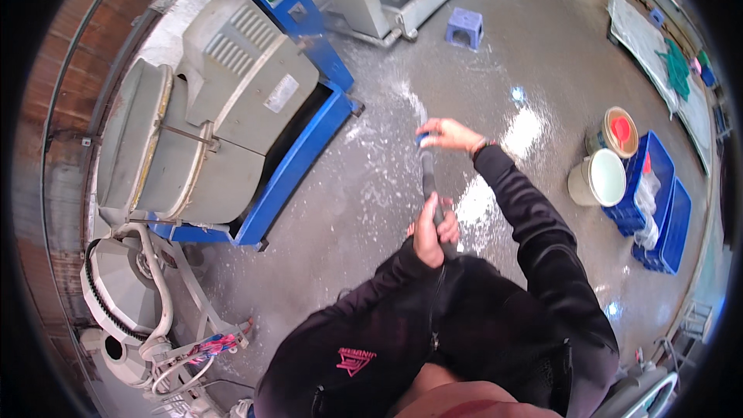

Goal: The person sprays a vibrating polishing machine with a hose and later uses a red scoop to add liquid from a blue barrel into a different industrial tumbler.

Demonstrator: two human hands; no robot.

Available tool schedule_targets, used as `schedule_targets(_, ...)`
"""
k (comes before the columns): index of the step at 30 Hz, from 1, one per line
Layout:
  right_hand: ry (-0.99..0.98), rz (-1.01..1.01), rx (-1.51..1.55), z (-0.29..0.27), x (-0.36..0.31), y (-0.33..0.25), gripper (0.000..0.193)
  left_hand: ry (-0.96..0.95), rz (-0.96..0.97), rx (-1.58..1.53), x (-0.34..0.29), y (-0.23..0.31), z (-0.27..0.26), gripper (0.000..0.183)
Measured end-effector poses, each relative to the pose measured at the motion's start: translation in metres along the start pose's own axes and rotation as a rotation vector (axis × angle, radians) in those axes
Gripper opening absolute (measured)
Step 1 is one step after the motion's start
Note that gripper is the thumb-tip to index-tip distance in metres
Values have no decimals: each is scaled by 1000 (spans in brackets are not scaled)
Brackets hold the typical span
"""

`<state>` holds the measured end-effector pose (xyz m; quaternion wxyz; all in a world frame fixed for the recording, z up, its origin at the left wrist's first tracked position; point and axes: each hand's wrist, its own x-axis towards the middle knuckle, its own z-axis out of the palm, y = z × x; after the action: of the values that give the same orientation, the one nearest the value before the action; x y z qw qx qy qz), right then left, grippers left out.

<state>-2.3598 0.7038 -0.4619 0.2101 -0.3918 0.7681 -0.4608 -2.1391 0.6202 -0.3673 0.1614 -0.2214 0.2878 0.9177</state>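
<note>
Black-sleeved arms rise from the lower edge toward a wet grey floor dusted white. At ten o'clock stands a big grey and blue machine; at three o'clock, two buckets beside blue crates. Between the hands runs a long dark pole, probably stiff, fairly light, and slick if wet. The left hand is wrapped around its near end, the right hand closed over its blue far tip at twelve o'clock.

Head-high fisheye, straight down, close.
</note>
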Motion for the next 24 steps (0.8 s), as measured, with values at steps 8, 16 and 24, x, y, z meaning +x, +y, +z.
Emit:
schedule_targets(8, 306, 33, -169, -45, -24, -15, 33, -224, -84, 171, 40, 33, -2, 35)
schedule_targets(16, 542, 247, -326, -43, -44, 21, 31, -322, -308, 165, 88, 61, 3, 37)
schedule_targets(24, 533, 215, -411, -132, -69, 73, 30, -339, -489, 154, 172, 36, 53, 35)
